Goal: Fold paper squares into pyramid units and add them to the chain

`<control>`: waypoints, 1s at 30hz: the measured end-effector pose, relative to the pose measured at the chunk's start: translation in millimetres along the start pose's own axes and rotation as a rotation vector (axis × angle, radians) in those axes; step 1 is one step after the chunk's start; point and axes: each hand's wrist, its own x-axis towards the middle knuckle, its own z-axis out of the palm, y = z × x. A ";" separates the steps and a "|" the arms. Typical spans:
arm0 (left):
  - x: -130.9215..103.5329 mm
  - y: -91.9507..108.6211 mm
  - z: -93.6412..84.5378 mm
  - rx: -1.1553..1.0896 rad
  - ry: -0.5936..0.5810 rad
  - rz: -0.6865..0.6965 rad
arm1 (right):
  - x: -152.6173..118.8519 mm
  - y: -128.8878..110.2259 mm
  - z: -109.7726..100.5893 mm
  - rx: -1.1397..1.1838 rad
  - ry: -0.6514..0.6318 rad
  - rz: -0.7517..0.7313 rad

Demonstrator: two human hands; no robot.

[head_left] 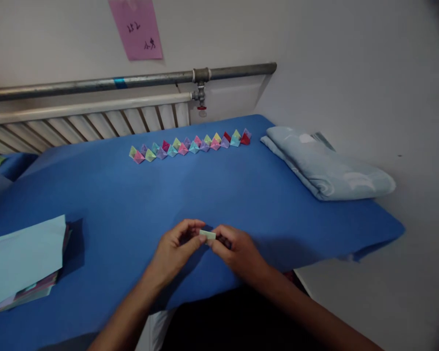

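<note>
Between my two hands is a small folded piece of pale yellow-green paper (208,235), held just over the blue sheet. My left hand (178,246) pinches its left end between thumb and fingers. At the other end, my right hand (237,249) grips the paper with thumb and forefinger, its other fingers curled under. Farther back lie two staggered rows of small folded paper pieces (183,148) in pink, yellow, purple, blue and red.
A stack of coloured paper sheets (25,263) lies at the left. At the back right is a folded light blue blanket (325,165) against the wall. Behind the blue-covered surface (113,204) stand a white radiator (95,119) and a metal pipe (157,79) with a valve.
</note>
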 end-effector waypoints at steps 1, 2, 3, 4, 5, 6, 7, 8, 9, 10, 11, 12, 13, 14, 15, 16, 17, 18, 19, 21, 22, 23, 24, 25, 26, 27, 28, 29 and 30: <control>0.5 3.6 -4.5 0.153 -0.075 0.064 | -0.7 1.2 -2.1 -0.089 -0.003 -0.066; 0.9 6.7 -8.1 0.291 -0.140 0.132 | -1.4 2.5 -3.7 -0.171 -0.002 -0.131; 1.4 8.8 -10.6 0.409 -0.185 0.201 | -2.0 4.0 -4.9 -0.243 0.001 -0.195; 1.8 9.7 -12.1 0.509 -0.210 0.272 | -2.6 5.7 -5.6 -0.302 0.005 -0.254; 2.0 9.0 -12.5 0.590 -0.215 0.347 | -2.9 7.6 -6.1 -0.344 0.007 -0.309; 2.0 6.7 -12.1 0.655 -0.202 0.427 | -3.1 9.7 -6.4 -0.370 0.013 -0.358; 1.8 3.3 -11.0 0.707 -0.175 0.510 | -3.1 12.0 -6.8 -0.386 0.019 -0.401; 1.4 -1.0 -9.5 0.746 -0.139 0.594 | -2.7 14.5 -7.2 -0.401 0.027 -0.440; 0.9 -5.7 -7.7 0.775 -0.097 0.675 | -2.2 17.1 -7.7 -0.424 0.040 -0.477; 0.2 -10.3 -5.9 0.800 -0.058 0.745 | -1.5 19.9 -8.1 -0.465 0.053 -0.516; -0.5 -14.4 -4.1 0.825 -0.023 0.804 | -0.7 22.7 -8.5 -0.519 0.065 -0.557; -1.5 -17.9 -2.4 0.856 0.003 0.848 | 0.0 25.5 -8.7 -0.580 0.075 -0.598; -2.7 -20.7 -0.8 0.891 0.022 0.881 | 0.4 28.1 -8.7 -0.637 0.082 -0.638; -4.1 -23.1 0.5 0.929 0.034 0.900 | 0.4 30.5 -8.5 -0.686 0.090 -0.671; -6.0 -25.2 1.5 0.964 0.039 0.910 | -0.1 32.4 -8.1 -0.725 0.090 -0.694; -8.2 -27.3 2.4 0.999 0.039 0.911 | -1.1 33.9 -7.6 -0.751 0.080 -0.711; -10.9 -29.5 3.0 1.028 0.037 0.905 | -2.6 34.8 -7.2 -0.765 0.057 -0.721; -14.0 -31.9 3.5 1.052 0.035 0.897 | -4.4 35.1 -7.0 -0.770 0.025 -0.721; -17.3 -34.3 3.8 1.070 0.032 0.885 | -6.4 35.0 -7.0 -0.767 -0.016 -0.712; -23.7 -39.2 4.1 1.086 0.030 0.858 | -9.8 34.0 -8.3 -0.743 -0.091 -0.686; -26.4 -41.4 4.1 1.084 0.035 0.847 | -11.0 33.5 -9.4 -0.726 -0.113 -0.671; -28.6 -43.3 4.2 1.078 0.042 0.836 | -11.7 33.2 -10.7 -0.707 -0.126 -0.655; -30.2 -44.9 4.3 1.071 0.047 0.828 | -11.9 33.1 -12.0 -0.686 -0.134 -0.642; -31.4 -46.1 4.5 1.064 0.055 0.822 | -11.7 33.4 -13.3 -0.664 -0.143 -0.629; -32.1 -47.1 4.7 1.059 0.063 0.817 | -11.2 33.8 -14.4 -0.644 -0.154 -0.616; -32.6 -47.7 4.8 1.054 0.072 0.812 | -10.5 34.3 -15.4 -0.625 -0.164 -0.604; -33.0 -48.0 5.0 1.049 0.078 0.804 | -9.7 34.7 -16.1 -0.610 -0.176 -0.594; -33.4 -48.0 5.3 1.044 0.082 0.794 | -8.9 34.9 -16.6 -0.596 -0.184 -0.588; -33.7 -47.6 5.5 1.040 0.084 0.782 | -8.2 34.8 -17.0 -0.586 -0.188 -0.584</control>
